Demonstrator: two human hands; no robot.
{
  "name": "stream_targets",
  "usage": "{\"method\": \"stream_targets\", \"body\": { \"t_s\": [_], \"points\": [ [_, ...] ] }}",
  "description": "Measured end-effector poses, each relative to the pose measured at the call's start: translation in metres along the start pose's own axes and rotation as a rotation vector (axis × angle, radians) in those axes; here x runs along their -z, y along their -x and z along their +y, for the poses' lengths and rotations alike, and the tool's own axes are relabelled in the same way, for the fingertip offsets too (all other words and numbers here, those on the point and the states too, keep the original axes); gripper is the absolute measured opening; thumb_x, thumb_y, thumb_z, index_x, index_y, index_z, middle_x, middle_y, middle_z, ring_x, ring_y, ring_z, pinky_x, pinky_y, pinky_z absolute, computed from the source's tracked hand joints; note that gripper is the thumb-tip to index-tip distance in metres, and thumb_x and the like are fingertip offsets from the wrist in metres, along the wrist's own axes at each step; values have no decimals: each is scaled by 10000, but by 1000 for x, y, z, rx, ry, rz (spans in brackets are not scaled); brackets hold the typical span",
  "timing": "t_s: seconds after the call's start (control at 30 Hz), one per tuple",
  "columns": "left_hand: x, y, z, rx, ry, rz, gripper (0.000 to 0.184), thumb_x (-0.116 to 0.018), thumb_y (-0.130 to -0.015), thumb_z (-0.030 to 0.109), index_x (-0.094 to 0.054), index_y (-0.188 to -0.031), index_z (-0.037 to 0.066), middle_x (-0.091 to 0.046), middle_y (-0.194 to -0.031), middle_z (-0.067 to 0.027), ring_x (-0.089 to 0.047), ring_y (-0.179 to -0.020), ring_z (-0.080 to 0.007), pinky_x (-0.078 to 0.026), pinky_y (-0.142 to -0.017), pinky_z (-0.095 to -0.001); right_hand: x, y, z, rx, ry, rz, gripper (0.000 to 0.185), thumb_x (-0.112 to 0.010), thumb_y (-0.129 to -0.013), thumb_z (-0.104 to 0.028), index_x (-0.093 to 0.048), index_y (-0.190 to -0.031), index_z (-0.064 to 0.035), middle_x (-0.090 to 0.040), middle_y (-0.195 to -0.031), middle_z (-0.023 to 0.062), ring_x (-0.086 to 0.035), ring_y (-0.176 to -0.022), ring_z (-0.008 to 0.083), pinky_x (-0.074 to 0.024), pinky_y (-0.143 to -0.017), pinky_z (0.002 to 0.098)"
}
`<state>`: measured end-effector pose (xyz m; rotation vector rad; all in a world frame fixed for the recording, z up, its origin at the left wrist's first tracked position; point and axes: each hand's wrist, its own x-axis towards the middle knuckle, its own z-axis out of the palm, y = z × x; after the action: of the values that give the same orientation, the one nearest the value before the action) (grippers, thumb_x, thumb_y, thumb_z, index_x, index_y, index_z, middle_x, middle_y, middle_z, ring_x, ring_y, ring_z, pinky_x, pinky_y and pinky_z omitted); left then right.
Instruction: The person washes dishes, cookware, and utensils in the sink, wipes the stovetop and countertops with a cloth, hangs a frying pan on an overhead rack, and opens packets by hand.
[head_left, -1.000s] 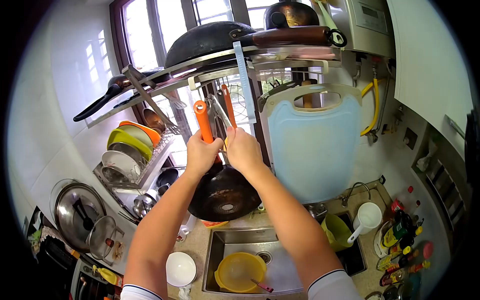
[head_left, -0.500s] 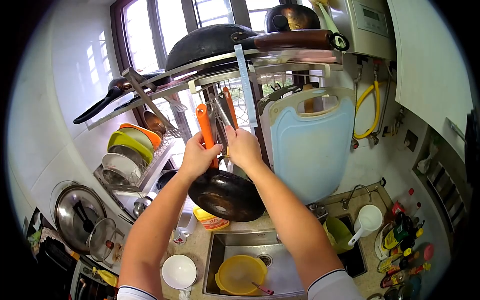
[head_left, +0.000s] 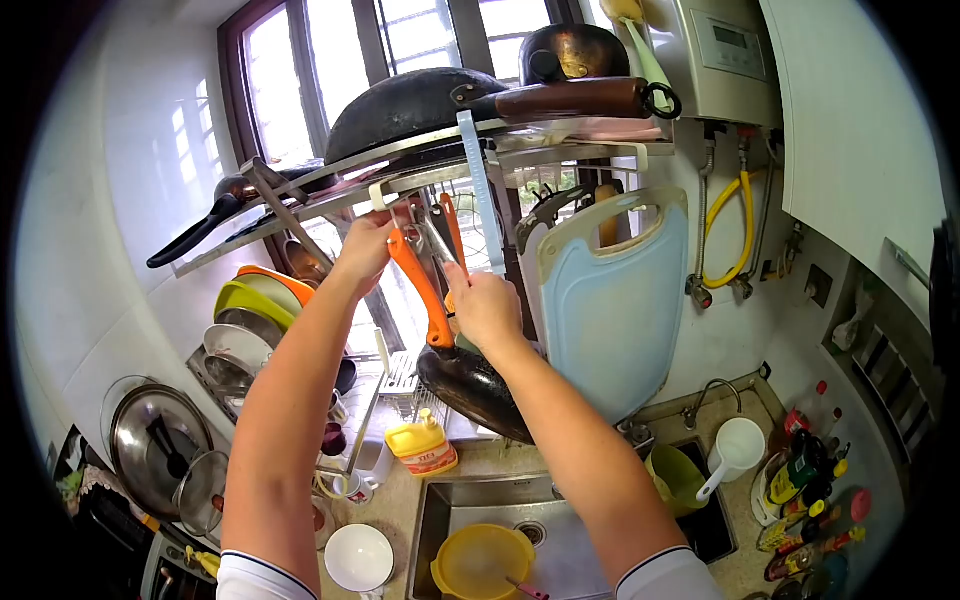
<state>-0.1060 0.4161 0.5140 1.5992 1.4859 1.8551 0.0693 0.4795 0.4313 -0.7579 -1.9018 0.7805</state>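
Observation:
A black pan (head_left: pixel 478 393) with an orange handle (head_left: pixel 421 290) hangs tilted below the metal rack (head_left: pixel 400 160). My left hand (head_left: pixel 366 245) is raised at the rack's underside, close to the top of the orange handle; its fingertips are partly hidden, and I cannot make out what they hold. My right hand (head_left: pixel 485 308) is closed just right of the handle, at the lower end of a metal utensil (head_left: pixel 437 240). Another orange-handled utensil (head_left: pixel 453 228) hangs behind it. The blue cutting board (head_left: pixel 615 310) stands to the right of my right hand.
A black wok (head_left: pixel 410 112) lies on the rack above. Below are a steel sink with a yellow basin (head_left: pixel 484 562), a yellow bottle (head_left: pixel 421 444) and a white bowl (head_left: pixel 359 557). Dishes (head_left: pixel 245 325) fill the left rack; bottles (head_left: pixel 795 475) stand at right.
My left hand has let go of the orange handle and moved up and left to the rack. The pan has turned and shifted right. The cutting board has swung slightly.

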Motion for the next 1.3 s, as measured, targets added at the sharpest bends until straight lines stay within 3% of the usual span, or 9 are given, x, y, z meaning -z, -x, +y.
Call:
{"method": "stream_targets", "body": {
  "t_s": [0.2,0.4,0.63,0.73,0.83,0.9,1.03,1.13,1.3],
  "points": [
    [-11,-1,23,-18,-368,103,213,-695,-909,165,-742,-1043,6,-725,-942,-66,-643,-838,-137,-490,-746,-292,-12,-4,5,48,-38,16,578,-457,-1011,-471,-681,-847,35,-671,-805,292,-650,-820,490,-502,-782,545],
    [-6,-4,31,3,-560,68,211,-675,-908,135,-726,-1072,12,-723,-913,-79,-645,-816,-137,-502,-722,-301,-17,-4,0,106,-144,118,375,-540,-989,-379,-666,-890,-40,-658,-757,274,-642,-814,492,-481,-753,573],
    [-7,-4,30,10,-457,36,203,-670,-926,132,-721,-1075,3,-710,-949,-73,-646,-783,-143,-512,-684,-287,-25,-5,-1,211,12,230,334,-515,-1006,-319,-654,-1046,-18,-690,-915,245,-665,-805,454,-510,-750,549],
    [2,-11,12,31,-74,-30,211,-682,-927,140,-716,-1063,-18,-708,-948,-80,-649,-778,-147,-516,-680,-278,-27,-5,8,323,109,268,319,-514,-1011,-282,-633,-1116,-5,-691,-1001,231,-678,-804,429,-530,-735,521],
    [1,-12,8,122,61,-7,208,-680,-927,132,-715,-1045,-37,-706,-945,-88,-650,-773,-150,-514,-670,-275,-32,-9,19,382,73,289,309,-524,-1009,-274,-629,-1123,-7,-688,-864,242,-675,-747,436,-533,-686,519],
    [2,-14,6,61,-15,7,216,-686,-920,135,-713,-1046,-39,-704,-933,-99,-652,-777,-158,-521,-678,-284,-31,-9,20,368,61,357,302,-520,-1011,-276,-626,-1099,-7,-654,-706,248,-660,-677,445,-520,-636,543],
    [0,-19,1,-5,-61,20,233,-701,-910,146,-711,-1057,-35,-701,-923,-105,-652,-781,-163,-529,-686,-288,-25,-9,15,311,108,334,294,-507,-1015,-267,-625,-1084,-6,-607,-596,247,-642,-624,452,-501,-596,555],
    [3,-22,-4,59,-79,15,247,-708,-899,138,-705,-1073,-38,-702,-920,-107,-664,-774,-173,-539,-677,-296,-20,-9,10,240,67,265,277,-509,-1013,-247,-640,-1040,-4,-632,-636,238,-644,-627,454,-497,-591,546],
    [-5,-17,-7,2,-2,28,188,-667,-909,86,-694,-1043,-44,-712,-921,-105,-686,-757,-189,-545,-649,-306,-27,-16,16,354,-50,352,239,-545,-986,-194,-661,-958,13,-665,-879,257,-637,-803,444,-502,-764,511]
  ]
}}
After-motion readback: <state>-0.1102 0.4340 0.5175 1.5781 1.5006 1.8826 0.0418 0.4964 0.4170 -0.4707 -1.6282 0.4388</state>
